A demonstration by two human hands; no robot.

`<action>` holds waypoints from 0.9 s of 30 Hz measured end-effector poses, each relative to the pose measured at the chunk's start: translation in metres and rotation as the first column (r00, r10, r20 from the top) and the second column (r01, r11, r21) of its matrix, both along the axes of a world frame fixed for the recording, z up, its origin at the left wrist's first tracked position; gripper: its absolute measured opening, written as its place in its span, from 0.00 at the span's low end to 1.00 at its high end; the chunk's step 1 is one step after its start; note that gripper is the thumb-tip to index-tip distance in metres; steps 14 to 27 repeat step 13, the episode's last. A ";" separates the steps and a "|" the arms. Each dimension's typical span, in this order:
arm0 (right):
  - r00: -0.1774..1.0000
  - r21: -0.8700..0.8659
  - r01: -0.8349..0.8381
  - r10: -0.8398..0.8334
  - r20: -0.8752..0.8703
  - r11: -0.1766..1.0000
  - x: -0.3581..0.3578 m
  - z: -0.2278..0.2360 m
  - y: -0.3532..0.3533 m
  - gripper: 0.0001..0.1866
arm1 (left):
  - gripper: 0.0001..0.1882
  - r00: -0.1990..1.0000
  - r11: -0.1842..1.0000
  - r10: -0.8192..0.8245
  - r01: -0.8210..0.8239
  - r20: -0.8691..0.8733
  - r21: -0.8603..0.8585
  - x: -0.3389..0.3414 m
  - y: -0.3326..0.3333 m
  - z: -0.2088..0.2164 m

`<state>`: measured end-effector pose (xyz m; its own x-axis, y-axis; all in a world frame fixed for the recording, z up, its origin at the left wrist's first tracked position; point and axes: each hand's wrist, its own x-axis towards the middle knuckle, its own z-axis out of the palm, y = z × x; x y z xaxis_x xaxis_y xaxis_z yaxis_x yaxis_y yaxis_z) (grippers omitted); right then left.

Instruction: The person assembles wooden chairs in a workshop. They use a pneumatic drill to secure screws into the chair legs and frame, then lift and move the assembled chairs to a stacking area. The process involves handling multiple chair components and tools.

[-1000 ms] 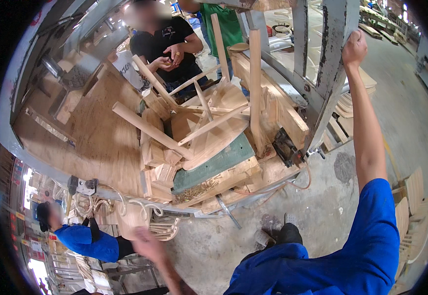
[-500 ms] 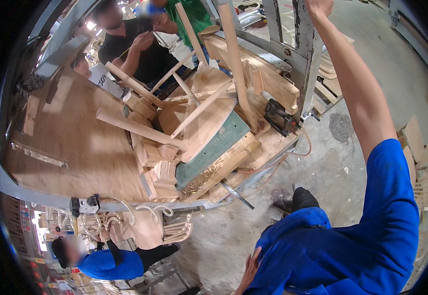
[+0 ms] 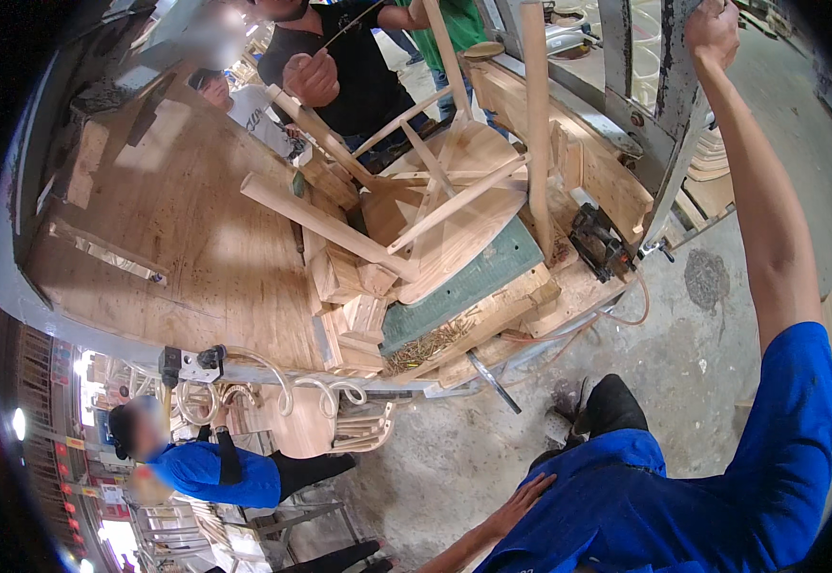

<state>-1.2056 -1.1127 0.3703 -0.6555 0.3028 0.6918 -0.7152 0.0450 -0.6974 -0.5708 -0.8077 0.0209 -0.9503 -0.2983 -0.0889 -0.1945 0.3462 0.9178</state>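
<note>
High at the right, my right hand is closed round the edge of a grey, chipped metal frame post, with the arm stretched up. My left hand lies with its fingers extended against my blue shirt at the waist, holding nothing. Before me an upside-down wooden chair rests on the workbench, its round legs and crossing stretchers pointing up. Neither hand touches it. Under its seat is a green pad on wooden blocks.
A person in a black top stands across the bench holding a thin stick. Plywood covers the bench's left side. Small loose pieces lie along its front, near a black clamp-like device. A co-worker in blue is at lower left.
The view has shifted, so the bench and chair sit further right. The person in black has raised the thin stick and leans nearer. More of my left hand shows; my right keeps its hold.
</note>
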 end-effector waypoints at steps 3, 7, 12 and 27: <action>0.993 0.018 -0.089 0.088 0.079 0.996 0.012 -0.001 0.000 0.32 | 0.35 0.999 1.000 -0.004 0.004 0.032 0.007 0.003 0.002 0.003; 0.990 0.019 -0.123 0.122 0.069 0.992 0.014 -0.004 -0.002 0.32 | 0.35 0.999 1.000 -0.004 0.004 0.054 -0.006 0.002 0.002 0.008; 0.986 -0.014 0.021 -0.023 -0.167 1.000 -0.016 -0.004 -0.005 0.28 | 0.36 0.993 0.997 -0.074 0.073 0.090 0.006 -0.006 -0.008 0.010; 0.980 -0.010 0.038 -0.040 -0.193 0.999 -0.021 -0.006 -0.003 0.27 | 0.36 0.992 0.997 -0.083 0.082 0.092 0.010 0.028 -0.017 0.027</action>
